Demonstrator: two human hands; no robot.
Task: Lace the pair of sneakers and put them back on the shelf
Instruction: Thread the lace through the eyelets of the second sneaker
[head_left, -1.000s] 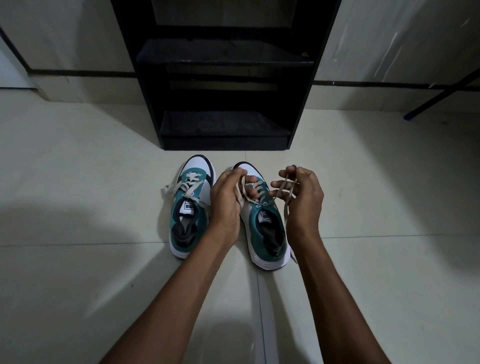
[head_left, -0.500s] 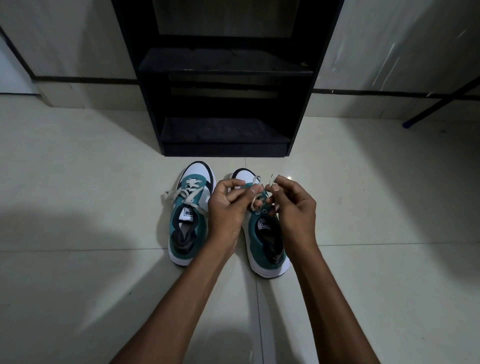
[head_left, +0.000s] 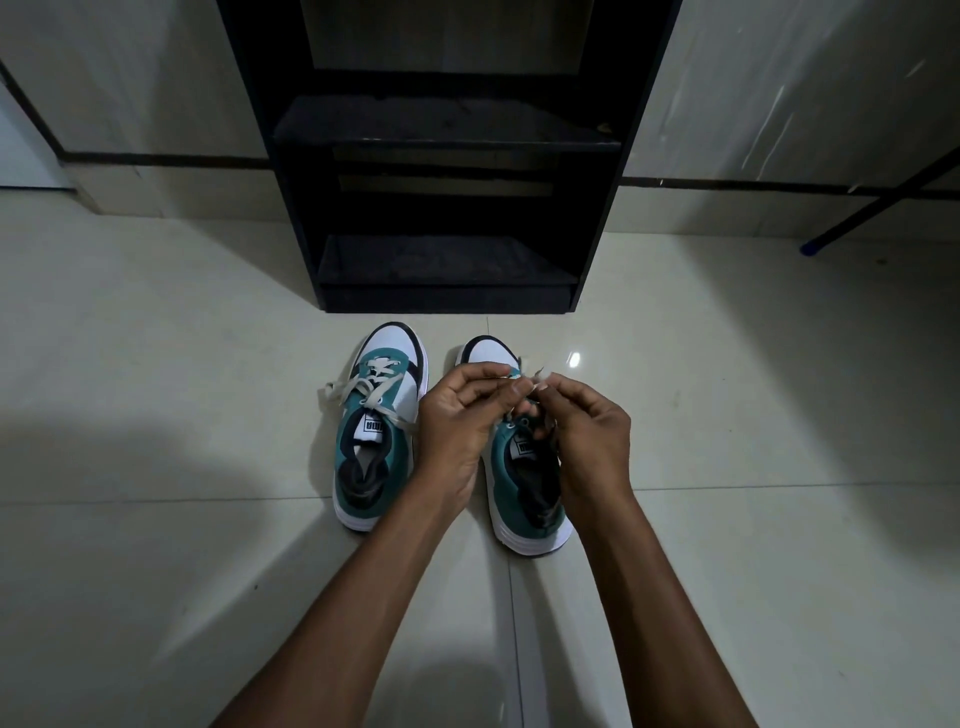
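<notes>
Both hands — left (head_left: 457, 415), right (head_left: 587, 436) — pinch lace (head_left: 527, 375) ends over right sneaker (head_left: 524, 467). Keep tension even, snug knot down — avoid slack.

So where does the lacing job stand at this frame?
Done: the left sneaker looks laced, its lace ends lying loose. In hand: the left hand and right hand pinch the lace over the right sneaker. Left: finish that sneaker, then move both from the floor to the shelf, which holds no shoes.
</notes>
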